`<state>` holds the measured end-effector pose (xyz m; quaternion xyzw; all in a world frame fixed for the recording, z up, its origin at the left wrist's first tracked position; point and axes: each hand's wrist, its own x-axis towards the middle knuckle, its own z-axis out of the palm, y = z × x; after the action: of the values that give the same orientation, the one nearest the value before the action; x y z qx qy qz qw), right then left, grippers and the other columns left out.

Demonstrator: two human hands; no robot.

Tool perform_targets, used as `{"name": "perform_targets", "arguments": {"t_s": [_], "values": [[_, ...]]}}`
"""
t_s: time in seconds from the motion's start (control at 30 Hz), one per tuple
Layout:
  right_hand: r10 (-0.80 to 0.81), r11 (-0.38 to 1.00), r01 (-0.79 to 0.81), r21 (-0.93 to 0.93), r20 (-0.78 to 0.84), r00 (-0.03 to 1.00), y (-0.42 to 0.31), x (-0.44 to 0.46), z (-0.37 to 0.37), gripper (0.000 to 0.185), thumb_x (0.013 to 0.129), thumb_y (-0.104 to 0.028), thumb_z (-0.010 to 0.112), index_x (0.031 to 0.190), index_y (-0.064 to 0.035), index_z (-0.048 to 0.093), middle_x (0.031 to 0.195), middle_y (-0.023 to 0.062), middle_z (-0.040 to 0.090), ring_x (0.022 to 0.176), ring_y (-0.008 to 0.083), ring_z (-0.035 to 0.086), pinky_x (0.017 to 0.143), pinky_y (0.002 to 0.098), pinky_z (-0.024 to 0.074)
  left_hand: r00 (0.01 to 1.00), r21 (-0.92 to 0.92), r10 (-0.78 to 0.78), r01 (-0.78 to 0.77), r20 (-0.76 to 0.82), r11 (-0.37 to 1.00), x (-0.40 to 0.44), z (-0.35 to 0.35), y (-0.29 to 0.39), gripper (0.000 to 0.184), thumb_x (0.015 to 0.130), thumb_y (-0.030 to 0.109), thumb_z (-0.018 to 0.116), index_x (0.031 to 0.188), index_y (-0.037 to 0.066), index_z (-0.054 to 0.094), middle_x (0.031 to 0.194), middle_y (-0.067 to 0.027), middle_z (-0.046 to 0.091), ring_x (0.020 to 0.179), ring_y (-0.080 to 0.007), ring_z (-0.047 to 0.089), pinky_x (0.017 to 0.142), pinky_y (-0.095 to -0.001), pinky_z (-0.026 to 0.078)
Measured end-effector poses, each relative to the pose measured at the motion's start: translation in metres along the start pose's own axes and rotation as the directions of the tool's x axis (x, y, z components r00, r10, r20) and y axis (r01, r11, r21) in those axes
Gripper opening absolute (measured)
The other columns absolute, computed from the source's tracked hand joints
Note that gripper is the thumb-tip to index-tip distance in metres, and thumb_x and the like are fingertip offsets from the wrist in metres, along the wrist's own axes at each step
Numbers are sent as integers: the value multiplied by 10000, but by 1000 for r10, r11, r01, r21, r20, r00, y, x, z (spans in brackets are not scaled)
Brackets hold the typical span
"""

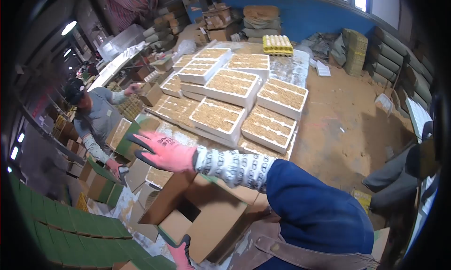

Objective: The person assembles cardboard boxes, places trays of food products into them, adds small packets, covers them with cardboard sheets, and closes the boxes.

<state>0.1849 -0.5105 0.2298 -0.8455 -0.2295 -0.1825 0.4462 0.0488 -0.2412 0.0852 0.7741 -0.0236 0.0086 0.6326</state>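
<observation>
My right hand [167, 151], in a pink glove with dark fingertips, reaches across to the left with its fingers spread and nothing in it. It is above an open cardboard box [218, 223], near the raised green-and-brown flap of another carton [131, 138]. The box below stands with its flaps up, and some of its inner bottom shows. At the bottom edge of the view, my left hand [180, 255], also gloved in pink, grips the near wall of this box; part of that hand is cut off.
White foam trays [218, 115] filled with a tan grainy material are stacked on the table ahead. A yellow egg tray [277, 44] sits at its far end. A co-worker [101, 112] handles cartons at left. Green boxes [70, 232] line the lower left. Another person's legs [394, 176] show at right.
</observation>
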Motion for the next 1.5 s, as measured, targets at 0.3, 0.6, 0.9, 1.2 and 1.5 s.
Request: {"name": "perform_targets", "arguments": {"t_s": [0.3,0.6,0.9,1.2,1.5], "values": [[779,622,-420,-661,472,413,-1,-115,-38,775,797,-599,471,1258,19,393,1168,202,505,1098,326,481,981,399,339,844,-399,-534,507,51,764,-24,33,61,597,877,401,516,1311,25,354,1277,-136,444,1057,-257,518,927,-363,415],[-80,981,106,-163,163,983,93,-243,25,674,791,-210,556,1371,-40,259,1094,194,532,1046,320,507,912,395,378,967,263,-236,254,-100,931,6,-19,61,584,851,231,533,1338,-12,324,1347,-206,367,1187,-262,393,1007,-349,306],[663,589,-608,532,-749,-13,312,-311,-269,831,727,-386,707,1322,24,295,1275,153,430,1084,248,478,905,366,404,984,579,-8,-98,178,810,50,-58,-26,365,914,292,427,1059,-37,490,956,-169,543,772,-265,529,649,-376,432],[851,522,-319,791,-511,124,218,-303,-209,483,740,-292,696,1163,-114,546,1051,38,600,905,186,580,663,330,489,996,571,56,-86,70,817,28,-37,0,361,868,212,520,1145,-19,522,1139,-138,514,993,-199,513,802,-331,439],[361,921,-386,-48,-262,895,55,-245,-127,311,925,-119,431,1148,85,505,1133,131,569,981,134,565,858,268,453,994,564,-105,107,-35,819,45,-26,2,309,901,145,464,1189,40,502,1154,-171,503,1066,-282,488,903,-355,406]]}}
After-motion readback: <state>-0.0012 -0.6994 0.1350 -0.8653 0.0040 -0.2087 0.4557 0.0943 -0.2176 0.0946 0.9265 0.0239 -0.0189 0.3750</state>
